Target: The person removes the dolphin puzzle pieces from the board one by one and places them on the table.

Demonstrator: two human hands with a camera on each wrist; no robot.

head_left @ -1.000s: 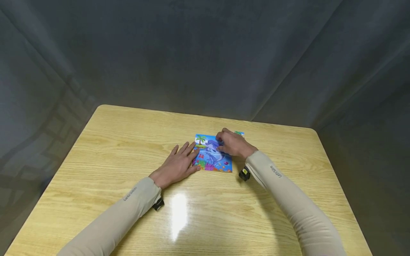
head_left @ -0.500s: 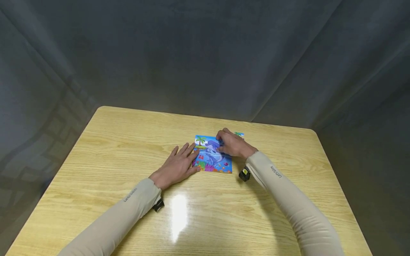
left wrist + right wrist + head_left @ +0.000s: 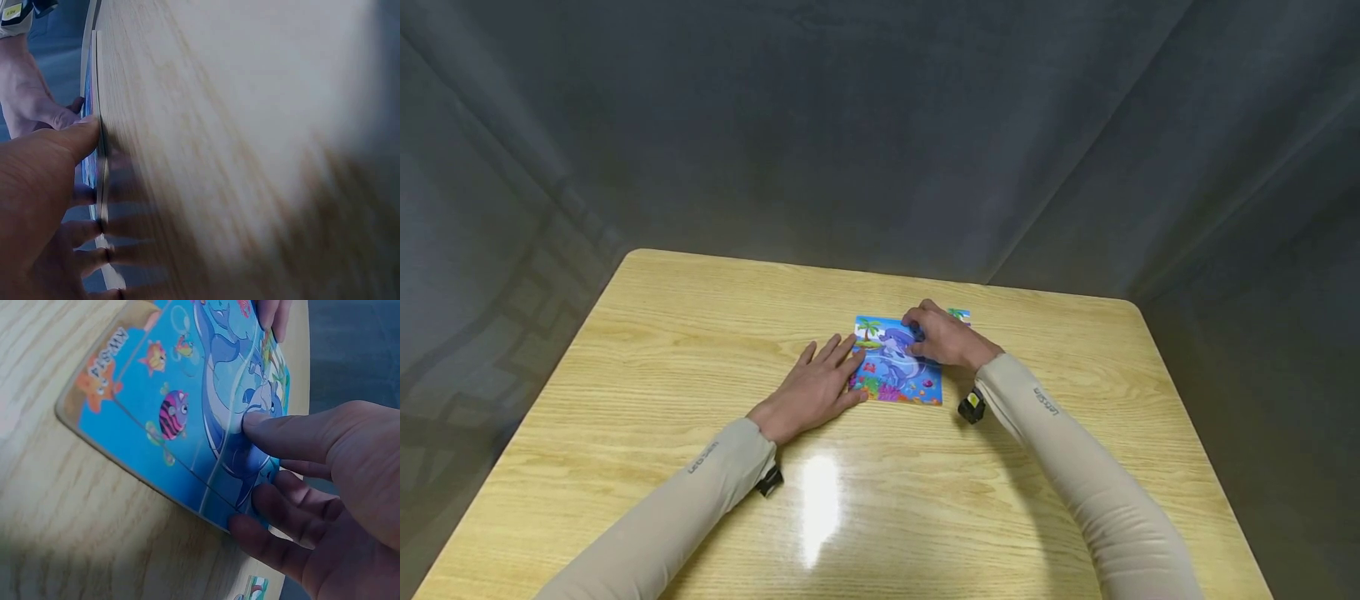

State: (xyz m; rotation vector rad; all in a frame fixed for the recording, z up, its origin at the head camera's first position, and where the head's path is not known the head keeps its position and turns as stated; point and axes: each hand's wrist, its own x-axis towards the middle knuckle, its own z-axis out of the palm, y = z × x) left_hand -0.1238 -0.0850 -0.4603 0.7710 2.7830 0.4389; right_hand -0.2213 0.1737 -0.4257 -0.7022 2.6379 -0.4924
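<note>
In the head view a colourful dolphin jigsaw puzzle (image 3: 887,379) lies flat on the wooden table, with a palm tree at its upper left. My left hand (image 3: 812,390) is spread with fairly straight fingers, its fingertips touching the puzzle's left side and its thumb at the lower left corner. Over the upper right part of the puzzle, my right hand (image 3: 951,336) is bent. The right wrist view shows its thumb (image 3: 294,434) on the dolphin picture and its other fingers curled at the puzzle's edge. What lies beneath those fingertips is partly hidden.
A small card or piece with a palm tree (image 3: 959,316) lies on the table (image 3: 880,492) just beyond the right hand. Grey curtains (image 3: 865,142) hang behind and beside the table. A bright reflection shows on the near tabletop.
The puzzle and both hands keep practically the same places. Slightly more of the small palm-tree piece shows past the right hand.
</note>
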